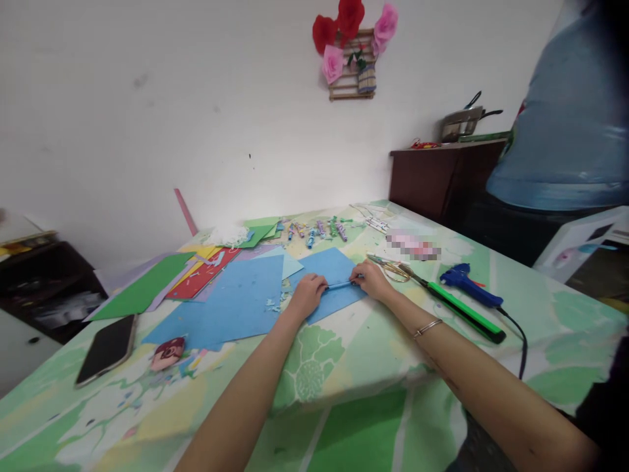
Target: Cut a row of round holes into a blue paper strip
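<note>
My left hand (309, 293) and my right hand (369, 278) are both closed, fingertips pinching the two ends of a thin blue strip (338, 285). Whether this strip is loose or a rolled edge of the sheet under it, I cannot tell. Beneath my fingers lies a blue craft sheet (327, 262), flat on the tablecloth. A larger blue sheet (246, 295) is to the left of my left hand, with small blue scraps (273, 305) at its right edge. Just right of my right hand are scissors (396, 269).
A green flat iron (464, 311) and a corded blue glue gun (472, 286) lie at right. At left are a phone (107, 349), a pink case (168, 354) and coloured sheets (147, 285). Several small twisted-end rolls (322, 229) lie behind. A person (565, 118) stands at right.
</note>
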`<act>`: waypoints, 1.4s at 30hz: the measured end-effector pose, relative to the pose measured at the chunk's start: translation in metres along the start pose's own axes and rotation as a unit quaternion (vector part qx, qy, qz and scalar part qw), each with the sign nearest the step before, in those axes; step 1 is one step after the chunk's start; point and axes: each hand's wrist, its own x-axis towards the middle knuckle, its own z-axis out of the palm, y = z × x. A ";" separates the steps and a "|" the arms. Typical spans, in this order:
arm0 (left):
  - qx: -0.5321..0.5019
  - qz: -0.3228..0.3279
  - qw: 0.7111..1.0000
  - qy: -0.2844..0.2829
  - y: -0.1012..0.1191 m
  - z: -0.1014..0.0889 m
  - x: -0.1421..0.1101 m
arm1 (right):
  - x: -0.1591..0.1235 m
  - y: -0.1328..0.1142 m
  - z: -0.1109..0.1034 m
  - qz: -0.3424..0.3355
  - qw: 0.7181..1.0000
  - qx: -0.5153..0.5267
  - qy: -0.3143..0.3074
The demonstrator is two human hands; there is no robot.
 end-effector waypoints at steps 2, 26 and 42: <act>0.005 0.009 1.000 -0.004 -0.003 -0.006 -0.005 | 0.000 0.001 0.001 -0.003 1.000 0.001 0.003; -0.034 -0.035 0.998 -0.026 -0.030 -0.016 -0.011 | 0.000 0.000 0.000 0.029 0.999 0.025 -0.001; -0.099 -0.102 0.987 -0.077 -0.045 -0.017 -0.011 | 0.018 0.000 -0.006 0.116 0.986 0.070 -0.097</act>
